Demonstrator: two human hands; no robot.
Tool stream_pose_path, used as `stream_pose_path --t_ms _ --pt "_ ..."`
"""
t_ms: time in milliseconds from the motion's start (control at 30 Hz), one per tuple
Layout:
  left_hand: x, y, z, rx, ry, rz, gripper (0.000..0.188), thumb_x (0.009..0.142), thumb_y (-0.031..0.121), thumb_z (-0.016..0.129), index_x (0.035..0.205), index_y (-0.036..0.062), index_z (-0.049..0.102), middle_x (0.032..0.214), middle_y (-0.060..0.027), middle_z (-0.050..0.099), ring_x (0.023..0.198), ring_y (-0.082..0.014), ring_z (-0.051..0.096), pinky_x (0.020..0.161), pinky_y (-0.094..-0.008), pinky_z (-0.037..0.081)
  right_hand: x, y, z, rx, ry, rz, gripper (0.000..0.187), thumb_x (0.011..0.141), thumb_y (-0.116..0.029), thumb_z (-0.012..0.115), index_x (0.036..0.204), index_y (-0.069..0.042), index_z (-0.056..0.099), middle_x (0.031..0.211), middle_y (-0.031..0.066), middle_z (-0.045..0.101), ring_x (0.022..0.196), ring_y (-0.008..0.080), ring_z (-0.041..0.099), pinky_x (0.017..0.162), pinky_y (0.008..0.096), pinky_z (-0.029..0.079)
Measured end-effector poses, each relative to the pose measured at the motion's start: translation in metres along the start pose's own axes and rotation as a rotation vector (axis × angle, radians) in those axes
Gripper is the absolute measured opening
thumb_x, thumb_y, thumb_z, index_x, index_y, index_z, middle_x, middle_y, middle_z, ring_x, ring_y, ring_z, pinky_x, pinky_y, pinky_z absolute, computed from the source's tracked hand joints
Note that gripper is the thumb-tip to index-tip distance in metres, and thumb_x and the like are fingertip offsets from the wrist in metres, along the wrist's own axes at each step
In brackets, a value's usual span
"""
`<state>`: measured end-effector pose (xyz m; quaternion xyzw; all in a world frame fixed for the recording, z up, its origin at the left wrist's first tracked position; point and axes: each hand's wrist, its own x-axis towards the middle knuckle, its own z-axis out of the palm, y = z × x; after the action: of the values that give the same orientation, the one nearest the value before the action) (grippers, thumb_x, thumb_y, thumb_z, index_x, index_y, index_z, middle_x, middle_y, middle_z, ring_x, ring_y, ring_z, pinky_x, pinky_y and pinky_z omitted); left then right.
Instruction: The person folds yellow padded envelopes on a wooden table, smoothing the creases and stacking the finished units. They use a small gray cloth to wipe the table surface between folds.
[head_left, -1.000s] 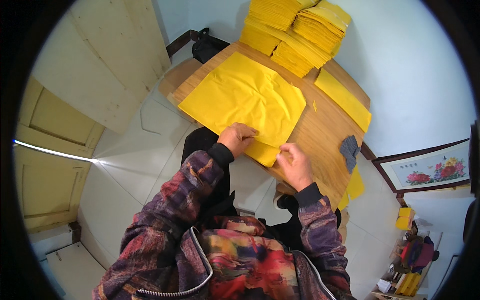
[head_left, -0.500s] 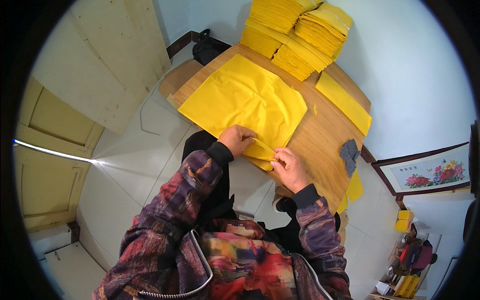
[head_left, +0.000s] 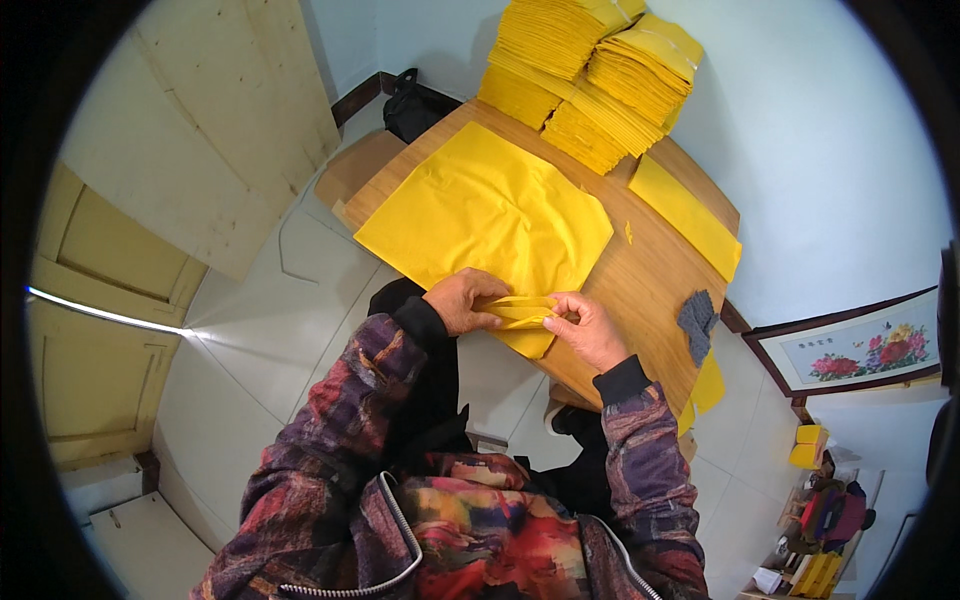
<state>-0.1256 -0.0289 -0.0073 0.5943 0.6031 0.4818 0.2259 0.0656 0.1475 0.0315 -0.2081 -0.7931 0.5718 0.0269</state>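
A large yellow fabric sheet (head_left: 480, 205), lightly creased and looking like a flat bag, lies across the near left part of the wooden table (head_left: 650, 290). Its near edge hangs a little over the table's front. My left hand (head_left: 465, 300) pinches that edge from the left, thumb and fingers closed on the cloth. From the right, my right hand (head_left: 590, 330) pinches the same edge between thumb and fingers. Between the hands the edge stands up in narrow folds with a gap between layers. The fingertips are partly hidden by the cloth.
Tall bundled stacks of folded yellow fabric (head_left: 600, 80) stand at the table's back. A folded yellow strip (head_left: 685, 215) and a grey cloth (head_left: 697, 325) lie to the right. A black bag (head_left: 410, 105) sits beyond the far left corner. A framed flower picture (head_left: 860, 340) leans at the right.
My left hand has moved slightly down and left, and my right hand a little right. The pinched edge between them has spread into more separated folds.
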Motion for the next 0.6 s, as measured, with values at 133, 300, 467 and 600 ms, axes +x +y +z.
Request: stream_pose_path --t_ms 133,300,467,600 --pt "-0.002 -0.004 0.008 0.113 0.098 0.037 0.025 0.073 0.009 0.072 0.095 -0.0006 0.068 0.098 -0.0151 0.068 0.096 -0.0334 0.062 0.085 -0.0377 0.05 -0.001 -0.003 -0.001 -0.066 -0.008 0.003 0.023 0.084 -0.009 0.071 0.103 0.0 0.062 0.106 0.0045 0.062 0.093 0.0098 0.057 0.078 0.0228 0.046" --pt "-0.002 0.007 0.016 0.146 0.203 -0.143 0.017 0.074 0.006 0.069 0.09 -0.0003 0.069 0.095 -0.0145 0.068 0.091 -0.0329 0.062 0.081 -0.0366 0.05 -0.017 -0.005 0.013 0.04 0.108 0.001 0.033 0.082 -0.009 0.071 0.11 0.001 0.056 0.117 0.0135 0.061 0.095 0.0161 0.061 0.079 0.0295 0.05" --pt "0.005 0.015 0.01 0.036 0.202 -0.394 0.015 0.079 0.005 0.067 0.092 -0.0032 0.065 0.092 -0.0161 0.067 0.085 -0.0313 0.064 0.076 -0.0349 0.05 -0.033 0.006 0.024 0.067 0.214 -0.089 0.037 0.083 -0.002 0.067 0.116 -0.001 0.051 0.133 0.0129 0.047 0.116 0.0186 0.051 0.089 0.0301 0.048" --pt "0.008 0.014 0.008 0.089 0.172 -0.374 0.014 0.082 0.007 0.065 0.091 -0.0037 0.065 0.085 -0.0162 0.066 0.078 -0.0273 0.063 0.069 -0.0335 0.05 -0.042 0.016 0.029 0.152 0.309 -0.214 0.032 0.08 -0.001 0.068 0.109 -0.003 0.053 0.14 0.0146 0.041 0.117 0.0221 0.051 0.088 0.0322 0.049"
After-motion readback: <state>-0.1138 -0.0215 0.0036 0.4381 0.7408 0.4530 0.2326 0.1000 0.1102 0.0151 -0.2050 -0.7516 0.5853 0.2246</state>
